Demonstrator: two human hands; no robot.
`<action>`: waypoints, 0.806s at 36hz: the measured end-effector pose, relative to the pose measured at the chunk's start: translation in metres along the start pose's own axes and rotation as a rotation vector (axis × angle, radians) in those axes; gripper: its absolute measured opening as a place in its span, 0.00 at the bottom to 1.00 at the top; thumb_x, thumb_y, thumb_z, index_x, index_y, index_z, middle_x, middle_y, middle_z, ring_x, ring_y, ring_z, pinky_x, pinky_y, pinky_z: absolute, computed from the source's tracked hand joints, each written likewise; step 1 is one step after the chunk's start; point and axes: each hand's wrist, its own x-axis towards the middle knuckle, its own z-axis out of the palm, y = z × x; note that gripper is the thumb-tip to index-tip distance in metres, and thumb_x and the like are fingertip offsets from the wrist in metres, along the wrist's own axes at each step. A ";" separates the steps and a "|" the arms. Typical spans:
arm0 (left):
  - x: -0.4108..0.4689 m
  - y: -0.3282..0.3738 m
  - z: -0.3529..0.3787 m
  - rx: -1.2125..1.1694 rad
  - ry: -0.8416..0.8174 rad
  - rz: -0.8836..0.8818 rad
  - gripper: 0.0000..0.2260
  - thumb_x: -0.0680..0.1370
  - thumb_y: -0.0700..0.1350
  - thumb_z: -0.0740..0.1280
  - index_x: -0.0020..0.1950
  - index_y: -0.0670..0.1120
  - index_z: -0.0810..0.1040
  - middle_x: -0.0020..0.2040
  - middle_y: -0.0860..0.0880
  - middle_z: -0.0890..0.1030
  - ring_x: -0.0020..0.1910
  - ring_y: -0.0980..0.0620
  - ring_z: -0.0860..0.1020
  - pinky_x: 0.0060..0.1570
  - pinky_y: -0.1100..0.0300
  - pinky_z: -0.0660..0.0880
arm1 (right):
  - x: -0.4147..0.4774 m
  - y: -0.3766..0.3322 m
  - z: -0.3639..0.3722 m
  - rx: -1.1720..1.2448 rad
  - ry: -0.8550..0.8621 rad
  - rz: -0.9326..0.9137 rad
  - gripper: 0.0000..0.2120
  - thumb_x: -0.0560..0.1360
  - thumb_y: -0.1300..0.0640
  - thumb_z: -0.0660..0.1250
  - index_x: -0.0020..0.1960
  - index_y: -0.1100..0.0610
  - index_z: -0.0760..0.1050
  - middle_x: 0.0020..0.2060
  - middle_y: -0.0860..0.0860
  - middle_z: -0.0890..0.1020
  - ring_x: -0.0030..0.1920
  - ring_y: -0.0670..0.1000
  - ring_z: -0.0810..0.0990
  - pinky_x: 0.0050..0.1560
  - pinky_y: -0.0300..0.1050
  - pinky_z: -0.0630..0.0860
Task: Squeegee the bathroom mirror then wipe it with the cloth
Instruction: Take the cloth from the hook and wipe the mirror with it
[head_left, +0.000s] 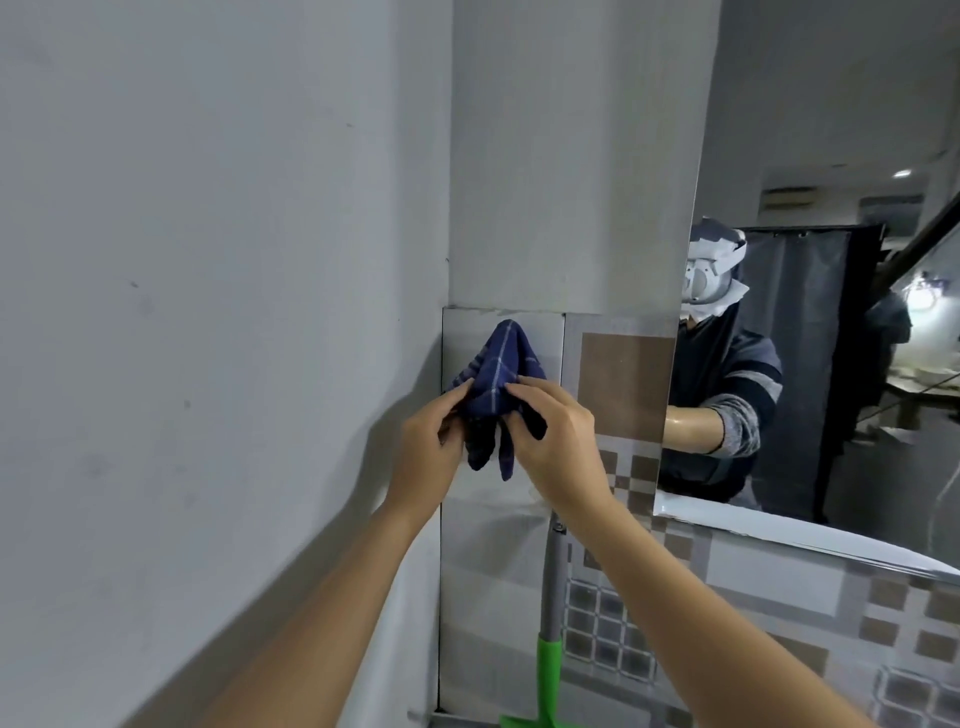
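- Fingers (460, 397) of the left hand (426, 447) pinch the left side of the cloth (493, 374), thumb in front and the other fingers curled behind the fabric.
- Fingers of the right hand (558, 441) pinch the cloth's right side near its middle, the index finger lying across the front of the fabric.
- Both hands grip the cloth in front of the tiled wall (618, 395), near the corner where it meets the plain grey wall (208, 260).
- Dark blue with thin pale grid lines, the cloth is bunched into a peak at the top, with loose folds hanging below the hands.
- No containers show in the view.
- To the right of the hands the mirror (831, 156) is fixed on the tiled wall, its left edge well apart from the cloth; neither hand touches the glass.
- Reflected in the mirror are a person's sleeve and forearm and a dark curtain behind.
- Below the right wrist a squeegee (551, 623), with a grey shaft and a bright green lower part, stands upright against the tiles; its bottom end runs out of the frame.
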 end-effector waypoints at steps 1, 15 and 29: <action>0.001 0.003 -0.004 0.000 0.003 -0.006 0.19 0.76 0.31 0.61 0.63 0.48 0.74 0.52 0.54 0.81 0.51 0.56 0.79 0.53 0.62 0.76 | 0.001 0.000 -0.002 0.003 0.025 -0.016 0.13 0.74 0.65 0.65 0.58 0.62 0.78 0.56 0.56 0.81 0.57 0.55 0.79 0.59 0.51 0.76; 0.047 0.095 -0.050 0.203 -0.089 0.152 0.11 0.79 0.39 0.60 0.57 0.45 0.79 0.51 0.51 0.80 0.47 0.55 0.77 0.46 0.77 0.70 | 0.064 -0.057 -0.081 -0.136 0.032 -0.060 0.10 0.76 0.63 0.60 0.47 0.56 0.80 0.41 0.53 0.84 0.42 0.52 0.80 0.45 0.49 0.77; 0.051 0.180 -0.068 0.164 -0.221 0.158 0.09 0.78 0.41 0.62 0.54 0.45 0.80 0.48 0.52 0.81 0.48 0.54 0.78 0.47 0.69 0.72 | 0.073 -0.104 -0.157 -0.231 0.033 -0.048 0.08 0.74 0.62 0.64 0.49 0.58 0.81 0.44 0.54 0.84 0.47 0.54 0.80 0.49 0.47 0.75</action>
